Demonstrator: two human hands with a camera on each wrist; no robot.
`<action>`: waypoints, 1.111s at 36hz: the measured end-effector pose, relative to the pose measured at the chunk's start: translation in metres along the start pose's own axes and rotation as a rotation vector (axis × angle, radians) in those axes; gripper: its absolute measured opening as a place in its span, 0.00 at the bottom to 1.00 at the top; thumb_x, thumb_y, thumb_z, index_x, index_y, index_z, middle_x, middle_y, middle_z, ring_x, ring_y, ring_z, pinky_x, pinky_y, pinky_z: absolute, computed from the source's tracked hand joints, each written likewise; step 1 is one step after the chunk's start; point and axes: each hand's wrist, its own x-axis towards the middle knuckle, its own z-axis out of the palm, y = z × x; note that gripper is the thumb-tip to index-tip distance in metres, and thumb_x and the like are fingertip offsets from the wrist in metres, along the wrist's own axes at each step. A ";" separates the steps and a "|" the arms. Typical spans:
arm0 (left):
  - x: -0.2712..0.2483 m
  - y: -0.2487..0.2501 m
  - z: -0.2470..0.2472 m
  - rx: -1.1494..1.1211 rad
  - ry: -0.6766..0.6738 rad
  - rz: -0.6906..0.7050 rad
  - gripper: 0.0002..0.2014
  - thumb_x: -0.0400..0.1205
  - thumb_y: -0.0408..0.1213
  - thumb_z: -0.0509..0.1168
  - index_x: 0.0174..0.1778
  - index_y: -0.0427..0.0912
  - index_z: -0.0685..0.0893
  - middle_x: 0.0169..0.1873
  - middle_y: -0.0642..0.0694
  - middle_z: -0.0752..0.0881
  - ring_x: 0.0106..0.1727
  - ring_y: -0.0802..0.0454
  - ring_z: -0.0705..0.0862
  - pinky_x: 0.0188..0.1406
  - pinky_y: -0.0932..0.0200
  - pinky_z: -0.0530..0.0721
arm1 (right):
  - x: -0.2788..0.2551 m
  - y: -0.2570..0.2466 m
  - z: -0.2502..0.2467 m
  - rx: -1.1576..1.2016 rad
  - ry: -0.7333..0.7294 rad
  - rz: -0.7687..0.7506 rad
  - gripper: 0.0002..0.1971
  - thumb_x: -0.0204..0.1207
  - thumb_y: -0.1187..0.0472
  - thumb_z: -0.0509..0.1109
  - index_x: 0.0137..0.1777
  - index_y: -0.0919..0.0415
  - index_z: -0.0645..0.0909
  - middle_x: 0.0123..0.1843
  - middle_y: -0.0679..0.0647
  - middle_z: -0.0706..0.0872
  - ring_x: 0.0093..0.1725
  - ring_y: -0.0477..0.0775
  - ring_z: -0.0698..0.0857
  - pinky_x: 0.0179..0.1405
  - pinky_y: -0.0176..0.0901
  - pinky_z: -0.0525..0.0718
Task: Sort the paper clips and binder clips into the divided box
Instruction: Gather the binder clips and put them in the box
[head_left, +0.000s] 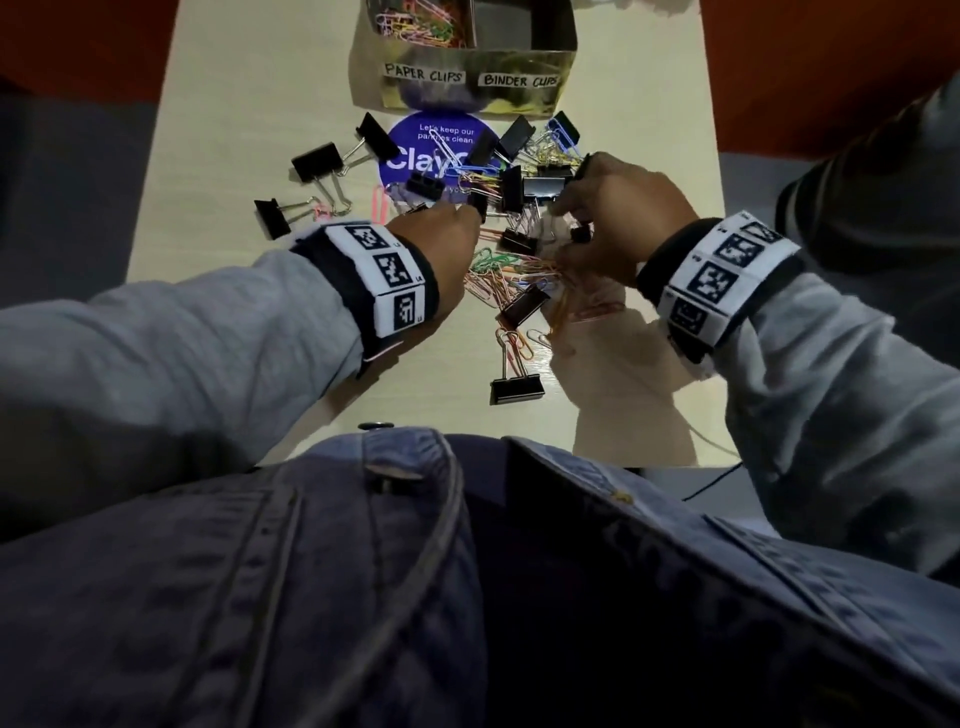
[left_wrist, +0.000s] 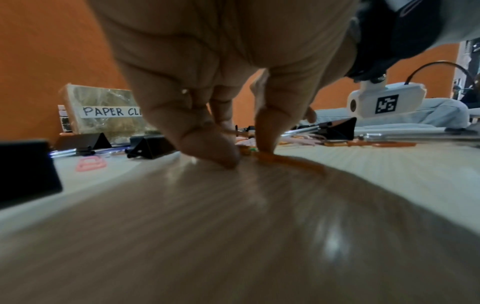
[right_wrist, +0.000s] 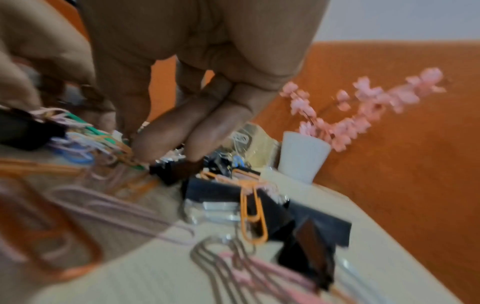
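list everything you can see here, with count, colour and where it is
divided box: one, gold, far end of the table; labelled PAPER CLIPS left, BINDER CLIPS right
paper clips in box: many, mixed colours, left compartment
loose paper clips: many, mixed colours, table centre between the hands
binder clips: over a dozen, black, scattered on the table
round sticker: one, blue, before the box
table: one, pale wood
vase: one, white, holding pink flowers, by the table edge
left hand: fingertips down on the table at an orange paper clip
right hand: fingers reaching into the pile; grip unclear
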 end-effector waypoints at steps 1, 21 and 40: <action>-0.001 0.000 0.001 0.006 0.006 -0.003 0.20 0.78 0.32 0.68 0.65 0.38 0.73 0.63 0.37 0.75 0.60 0.37 0.79 0.52 0.47 0.79 | -0.004 -0.001 0.000 -0.050 0.005 -0.021 0.24 0.71 0.49 0.74 0.66 0.54 0.79 0.64 0.60 0.77 0.59 0.65 0.81 0.51 0.51 0.78; 0.014 0.007 -0.008 0.052 -0.065 0.095 0.16 0.81 0.36 0.65 0.63 0.38 0.77 0.59 0.38 0.76 0.57 0.40 0.79 0.47 0.54 0.74 | -0.001 -0.023 0.018 -0.074 -0.084 -0.107 0.19 0.72 0.56 0.72 0.63 0.56 0.79 0.60 0.58 0.79 0.60 0.63 0.81 0.50 0.50 0.79; 0.012 -0.030 -0.045 -0.396 0.062 -0.022 0.05 0.73 0.32 0.70 0.42 0.45 0.82 0.29 0.55 0.77 0.41 0.50 0.79 0.37 0.63 0.69 | 0.049 -0.039 -0.078 0.265 0.192 -0.070 0.06 0.70 0.63 0.73 0.46 0.63 0.83 0.44 0.59 0.88 0.43 0.59 0.85 0.37 0.44 0.79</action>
